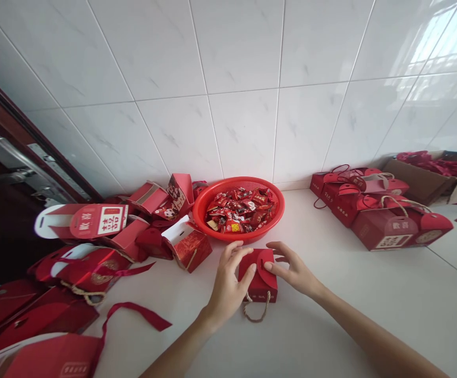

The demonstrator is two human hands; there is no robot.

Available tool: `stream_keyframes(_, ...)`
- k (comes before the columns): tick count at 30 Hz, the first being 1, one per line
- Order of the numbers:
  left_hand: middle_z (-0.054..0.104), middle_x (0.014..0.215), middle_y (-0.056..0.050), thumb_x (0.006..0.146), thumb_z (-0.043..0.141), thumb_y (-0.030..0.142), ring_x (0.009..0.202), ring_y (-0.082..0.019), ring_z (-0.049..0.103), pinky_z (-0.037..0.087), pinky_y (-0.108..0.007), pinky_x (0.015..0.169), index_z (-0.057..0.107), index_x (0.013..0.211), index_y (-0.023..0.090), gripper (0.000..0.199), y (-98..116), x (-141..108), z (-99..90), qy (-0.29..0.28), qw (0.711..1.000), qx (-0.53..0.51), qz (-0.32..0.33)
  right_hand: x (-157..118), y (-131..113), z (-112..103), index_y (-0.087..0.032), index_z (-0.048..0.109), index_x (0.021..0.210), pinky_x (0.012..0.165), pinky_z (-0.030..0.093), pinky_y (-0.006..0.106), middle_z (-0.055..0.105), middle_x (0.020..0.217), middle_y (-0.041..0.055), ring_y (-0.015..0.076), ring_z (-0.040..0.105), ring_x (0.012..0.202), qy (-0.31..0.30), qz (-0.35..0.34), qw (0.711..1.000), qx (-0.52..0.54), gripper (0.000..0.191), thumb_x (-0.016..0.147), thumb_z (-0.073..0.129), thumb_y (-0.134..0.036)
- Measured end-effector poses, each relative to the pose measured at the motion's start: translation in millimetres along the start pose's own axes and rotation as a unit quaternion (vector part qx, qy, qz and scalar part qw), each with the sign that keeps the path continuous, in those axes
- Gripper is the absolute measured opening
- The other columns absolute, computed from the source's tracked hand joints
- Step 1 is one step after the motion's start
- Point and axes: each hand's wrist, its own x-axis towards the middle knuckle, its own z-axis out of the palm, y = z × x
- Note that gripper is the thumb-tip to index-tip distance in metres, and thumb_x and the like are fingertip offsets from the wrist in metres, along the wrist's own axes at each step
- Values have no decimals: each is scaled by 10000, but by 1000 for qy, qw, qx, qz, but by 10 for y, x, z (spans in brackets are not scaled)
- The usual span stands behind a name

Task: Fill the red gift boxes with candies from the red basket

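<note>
In front of me a small red gift box (259, 291) rests on the white surface, its rounded flap (265, 262) with a slot folded over the top. A twisted rope handle (257, 319) hangs loose from its near side. My left hand (232, 273) curves around the box's left and far edges, thumb on top. At the flap's right edge is the thumb of my right hand (293, 268), its fingers bent along the right and far side. Just beyond the box stands a red plastic basket (238, 235) filled with wrapped candies (239, 210).
Open and folded red boxes (187, 244) pile up at left, some with ribbons (139, 312). Several closed gift boxes (386, 228) with handles stand at right, beside a cardboard carton (417, 181) holding red items. White tiled wall (244, 126) behind; dark door (3, 210) at left.
</note>
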Motion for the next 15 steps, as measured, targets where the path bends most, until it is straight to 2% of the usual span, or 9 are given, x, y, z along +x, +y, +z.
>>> stream_keyframes(4,586,1310,-106,960,536,359,1232,-270,580,494,-462,1048,697,1070,233,232,28,-27,30,4,1000,-21,-2,19,43,-14,-208,544,1254,1065,449,520,607,1340,137,302,561,1270,-26,24,999,16,634,799,688,-625)
stream_keyframes(8,592,1323,-109,949,540,334,1293,-278,541,470,-471,1076,667,1111,227,232,58,-34,43,-9,1000,-22,-2,22,26,-10,-211,549,1280,1078,441,516,580,1387,143,306,548,1289,-34,36,999,23,681,770,715,-630)
stream_keyframes(10,578,1360,-116,907,580,292,1309,-287,530,456,-478,1091,647,1148,224,259,60,-21,25,-32,999,-18,16,25,-4,-19,-216,579,1255,1066,452,512,599,1371,141,304,568,1268,-23,47,998,39,624,804,672,-637)
stream_keyframes(13,575,1386,-116,863,590,221,1322,-269,525,438,-451,1112,627,1151,219,290,50,23,-35,-96,993,-46,46,42,-50,-63,-231,629,1205,1044,468,482,637,1330,119,287,597,1231,-6,73,994,76,519,856,609,-615)
stream_keyframes(15,585,1385,-116,844,594,195,1320,-259,529,432,-437,1115,614,1111,216,268,40,59,-82,-141,986,-74,57,60,-74,-103,-224,647,1187,1004,487,460,686,1242,104,271,639,1150,-28,88,990,102,476,882,568,-581)
